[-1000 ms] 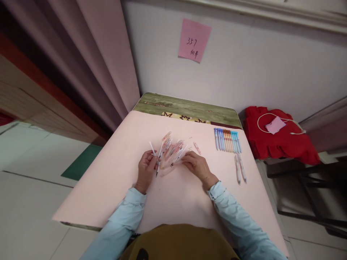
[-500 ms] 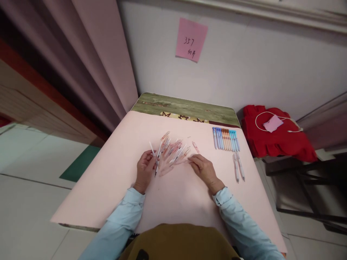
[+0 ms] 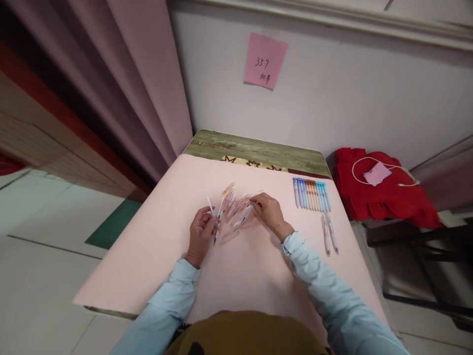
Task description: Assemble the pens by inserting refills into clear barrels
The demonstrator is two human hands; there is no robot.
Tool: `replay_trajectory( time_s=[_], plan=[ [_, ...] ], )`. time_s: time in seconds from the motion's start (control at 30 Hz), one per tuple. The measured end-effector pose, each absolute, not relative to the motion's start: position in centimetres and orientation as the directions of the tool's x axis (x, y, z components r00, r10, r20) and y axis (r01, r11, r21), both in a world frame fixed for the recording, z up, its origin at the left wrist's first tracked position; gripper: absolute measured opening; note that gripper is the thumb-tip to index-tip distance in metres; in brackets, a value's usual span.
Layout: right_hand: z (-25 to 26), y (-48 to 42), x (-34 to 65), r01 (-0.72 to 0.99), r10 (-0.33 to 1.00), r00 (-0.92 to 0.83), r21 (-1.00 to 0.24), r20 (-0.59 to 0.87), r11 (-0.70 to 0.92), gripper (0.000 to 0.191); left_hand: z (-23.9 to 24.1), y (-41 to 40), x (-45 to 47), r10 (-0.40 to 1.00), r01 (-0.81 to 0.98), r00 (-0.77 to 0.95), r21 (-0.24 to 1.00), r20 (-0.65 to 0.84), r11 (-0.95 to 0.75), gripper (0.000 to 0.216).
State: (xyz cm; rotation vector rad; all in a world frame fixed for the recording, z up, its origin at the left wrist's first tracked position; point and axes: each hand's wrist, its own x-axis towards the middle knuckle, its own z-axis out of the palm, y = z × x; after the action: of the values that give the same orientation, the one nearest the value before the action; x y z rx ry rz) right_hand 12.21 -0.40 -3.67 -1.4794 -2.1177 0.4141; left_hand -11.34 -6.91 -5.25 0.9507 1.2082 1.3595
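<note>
Both hands at the pen-part pile, mid-table

Left hand [image 3: 201, 230]: thumb and fingers nearly closed, pinching a thin white tube [image 3: 210, 206] that slants up and away from the fingertips. Hand sits at the left side of the pile of pen parts [image 3: 232, 217]. A dark-tipped refill [image 3: 216, 239] points toward the near edge, just beside the left fingertips.

Right hand [image 3: 269, 213]: palm down, thumb and forefinger brought together at the pile's right side, remaining fingers bent. Parts there are small and partly covered by the hand, so I cannot tell whether anything is gripped.

Pile: loose, overlapping clear-pink barrels and white tubes, lying around the middle of the table [image 3: 148, 261], well in from the left and right edges.

Far right corner: a row of pens [image 3: 311, 194], side by side; blue-violet at the left end, brown-topped in the middle, light blue at the right end. Two clear pens [image 3: 330, 234] lie below the row, near the right edge, tips toward the near edge.

Surroundings: pink cover over most of the table, green wood-look strip [image 3: 258, 146] bare along the far edge. Beyond the right edge, a red cloth [image 3: 384, 202] carries a white cord [image 3: 401, 167] and a pink slip [image 3: 377, 174].
</note>
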Motion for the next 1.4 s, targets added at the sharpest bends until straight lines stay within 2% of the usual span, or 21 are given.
replay_trajectory(
  time_s=[0.17,0.4,0.63,0.83,0.9,1.0,1.07,1.23,1.4],
  plan=[
    [-3.0,3.0,8.7,0.824,0.914,-0.385,-0.398,0.129,0.404,0.022,-5.6,-6.8,-11.6,0.989,-0.195,-0.135,0.980,-0.063,0.036,0.036],
    [-3.0,4.6,5.8,0.707,0.757,-0.648,-0.308,0.078,0.637,0.014,-5.7,-6.9,-11.7,0.989,-0.186,-0.135,0.982,-0.061,0.035,0.035],
    [-2.8,4.8,6.2,0.731,0.744,-0.667,-0.166,0.030,0.662,0.015,-5.8,-6.7,-11.9,0.989,-0.190,-0.139,0.981,-0.056,0.029,0.036],
    [-2.4,5.1,5.6,0.722,0.725,-0.688,-0.121,-0.026,0.681,0.018,-5.8,-7.2,-11.5,0.984,-0.193,-0.170,0.981,-0.052,0.019,0.034],
    [-2.3,5.2,5.6,0.723,0.724,-0.689,-0.106,-0.037,0.682,0.019,-5.5,-6.8,-12.0,0.964,-0.136,-0.265,0.990,-0.004,-0.033,0.031],
    [-2.1,5.3,5.9,0.723,0.720,-0.691,-0.082,-0.065,0.686,0.020,-4.6,-4.6,-13.6,0.876,0.059,-0.452,0.986,0.165,-0.156,0.029],
    [-2.0,5.3,6.0,0.726,0.721,-0.688,-0.072,-0.081,0.684,0.019,-4.3,-2.6,-14.9,0.860,0.157,-0.464,0.975,0.213,-0.157,0.030],
    [-1.6,5.4,6.3,0.729,0.718,-0.684,-0.078,-0.125,0.681,0.017,-5.2,0.2,-15.4,0.941,-0.024,-0.339,0.999,0.028,-0.038,0.028],
    [-1.4,5.4,6.8,0.737,0.722,-0.676,-0.111,-0.146,0.667,0.016,-5.9,-0.7,-13.7,0.959,-0.065,-0.276,0.997,-0.061,0.045,0.034]
  ],
)
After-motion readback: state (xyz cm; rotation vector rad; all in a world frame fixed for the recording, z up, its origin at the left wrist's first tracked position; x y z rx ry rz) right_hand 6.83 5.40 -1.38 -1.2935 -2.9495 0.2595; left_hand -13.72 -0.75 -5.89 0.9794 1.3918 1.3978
